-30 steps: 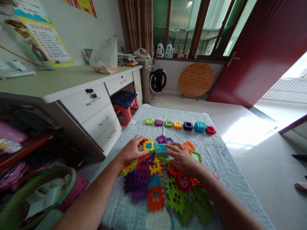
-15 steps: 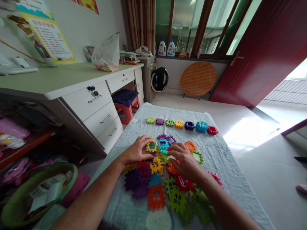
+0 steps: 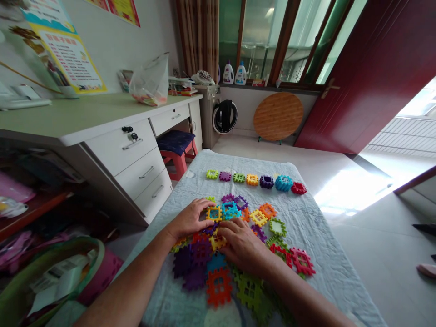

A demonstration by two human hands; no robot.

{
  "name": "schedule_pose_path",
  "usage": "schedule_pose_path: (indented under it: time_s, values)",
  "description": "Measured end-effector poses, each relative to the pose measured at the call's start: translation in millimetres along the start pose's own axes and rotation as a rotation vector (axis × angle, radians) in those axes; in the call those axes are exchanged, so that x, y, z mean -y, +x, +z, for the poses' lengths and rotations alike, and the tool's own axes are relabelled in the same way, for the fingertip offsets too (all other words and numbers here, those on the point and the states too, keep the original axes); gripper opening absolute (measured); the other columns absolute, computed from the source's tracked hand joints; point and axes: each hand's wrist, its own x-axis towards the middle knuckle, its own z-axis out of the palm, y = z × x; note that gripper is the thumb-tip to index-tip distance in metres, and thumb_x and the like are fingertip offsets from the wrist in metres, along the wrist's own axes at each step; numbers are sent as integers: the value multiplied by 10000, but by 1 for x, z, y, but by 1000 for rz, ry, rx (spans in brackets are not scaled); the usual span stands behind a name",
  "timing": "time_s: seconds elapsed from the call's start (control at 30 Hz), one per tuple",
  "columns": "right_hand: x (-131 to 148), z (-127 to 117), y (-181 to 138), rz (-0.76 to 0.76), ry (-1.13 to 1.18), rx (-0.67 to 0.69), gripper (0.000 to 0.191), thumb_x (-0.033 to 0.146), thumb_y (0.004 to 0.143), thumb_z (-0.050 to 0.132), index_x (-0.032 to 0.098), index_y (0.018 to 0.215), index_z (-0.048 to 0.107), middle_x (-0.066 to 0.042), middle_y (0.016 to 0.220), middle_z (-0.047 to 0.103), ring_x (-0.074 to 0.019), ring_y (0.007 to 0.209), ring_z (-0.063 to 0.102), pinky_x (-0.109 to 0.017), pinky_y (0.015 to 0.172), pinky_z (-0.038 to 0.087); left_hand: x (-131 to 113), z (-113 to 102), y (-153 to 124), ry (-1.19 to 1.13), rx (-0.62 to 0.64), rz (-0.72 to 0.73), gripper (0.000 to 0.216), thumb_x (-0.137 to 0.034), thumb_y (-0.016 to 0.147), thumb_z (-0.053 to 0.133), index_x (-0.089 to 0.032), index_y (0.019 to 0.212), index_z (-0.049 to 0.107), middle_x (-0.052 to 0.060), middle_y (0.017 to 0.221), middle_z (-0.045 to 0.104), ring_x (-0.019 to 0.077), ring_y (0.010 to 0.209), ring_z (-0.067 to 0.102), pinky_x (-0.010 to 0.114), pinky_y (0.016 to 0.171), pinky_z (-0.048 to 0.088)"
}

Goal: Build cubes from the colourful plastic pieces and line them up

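A heap of flat plastic interlocking tiles (image 3: 235, 254) in many colours lies on a pale cloth-covered table (image 3: 306, 218). My left hand (image 3: 190, 219) rests on the heap's left side, its fingers curled round a yellow-framed tile (image 3: 214, 213) next to a blue tile (image 3: 230, 211). My right hand (image 3: 241, 245) lies palm down over the middle of the heap, fingers bent onto a yellow tile (image 3: 216, 240). Red tiles (image 3: 295, 259) and a green one (image 3: 277, 226) lie to the right. A row of several assembled cubes (image 3: 254, 180) lines the far edge.
A white desk with drawers (image 3: 136, 154) stands at the left, a red stool (image 3: 177, 154) tucked under it. A green basket (image 3: 51, 277) sits on the floor at lower left. A round wooden tabletop (image 3: 278, 116) leans on the far wall beside a dark red door (image 3: 368, 72).
My right hand has drawn back toward me and left, onto the heap's middle, uncovering yellow, orange, green and red tiles on the right. My left hand stays on the yellow-framed tile.
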Motion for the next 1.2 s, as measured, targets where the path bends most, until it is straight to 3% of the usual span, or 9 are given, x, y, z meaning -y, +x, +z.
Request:
schedule_pose_path:
  time_s: [0.2, 0.53, 0.73, 0.93, 1.2]
  values:
    - [-3, 1, -1, 19, 32, 25, 177, 233, 790, 610, 212, 956, 552, -48, 1028, 562, -210, 976, 452, -357, 864, 389, 2, 3, 2, -6, -10, -1, 375, -290, 753, 648, -230, 1121, 606, 58, 1164, 613, 234, 1116, 525, 378, 993, 401]
    - [-33, -2, -9, 127, 45, -153, 490, 201, 735, 604, 220, 1209, 480, -82, 1098, 493, -241, 1023, 450, -414, 891, 397, -1, 3, 3, 44, -35, -2, 507, -262, 666, 707, -226, 1155, 580, 62, 1161, 617, 250, 1099, 529, 398, 984, 402]
    - [-61, -7, -15, 250, 49, -219, 473, 191, 730, 580, 215, 1198, 513, -76, 1078, 501, -227, 1014, 493, -402, 908, 419, -4, 0, 3, 53, -130, 17, 444, -262, 703, 670, -203, 1132, 576, 66, 1123, 621, 235, 1076, 546, 379, 980, 410]
    - [-74, -8, -19, 387, 69, -208, 458, 291, 738, 613, 208, 1181, 532, -69, 1081, 506, -219, 984, 526, -391, 911, 426, -1, 0, 3, 56, -150, 27, 400, -264, 729, 652, -197, 1117, 580, 68, 1123, 619, 231, 1073, 549, 380, 982, 404]
    - [-71, -7, -17, 326, 95, -245, 466, 241, 732, 611, 213, 1187, 511, -72, 1131, 535, -229, 1062, 500, -412, 942, 404, -4, -1, 2, 23, -149, 44, 433, -272, 711, 682, -204, 1126, 577, 63, 1109, 618, 231, 1066, 550, 371, 964, 416]
